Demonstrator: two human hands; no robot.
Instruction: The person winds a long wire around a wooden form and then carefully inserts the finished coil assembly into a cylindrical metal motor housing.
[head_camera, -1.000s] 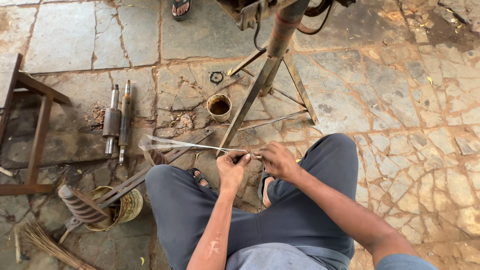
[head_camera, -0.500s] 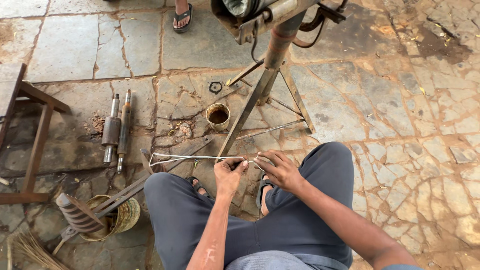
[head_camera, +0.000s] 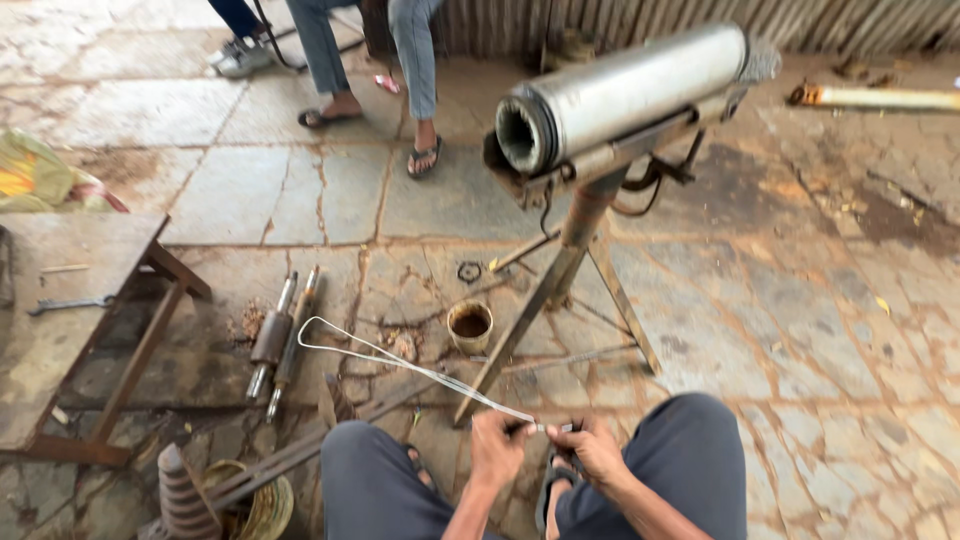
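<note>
I sit with my knees apart on a stone floor. My left hand (head_camera: 500, 440) and my right hand (head_camera: 590, 448) pinch the near end of a long, thin, looped metal wire (head_camera: 400, 365) between them. The loop stretches away to the upper left, its rounded far end hanging over two metal shafts (head_camera: 280, 335). A big steel cylinder (head_camera: 620, 95) lies on a tripod stand (head_camera: 565, 270) right in front of me, its open end facing me.
A small rusty tin cup (head_camera: 470, 325) and a metal ring (head_camera: 469, 271) sit near the stand's legs. A wooden bench (head_camera: 70, 320) with a wrench stands at left. A coiled part and a basket (head_camera: 215, 500) lie at lower left. Another person's legs (head_camera: 405, 70) stand at the back.
The view has tilted upward, bringing the cylinder and the standing person's legs into sight. The wire loop now points farther up and to the left. Both hands stay on the wire's near end.
</note>
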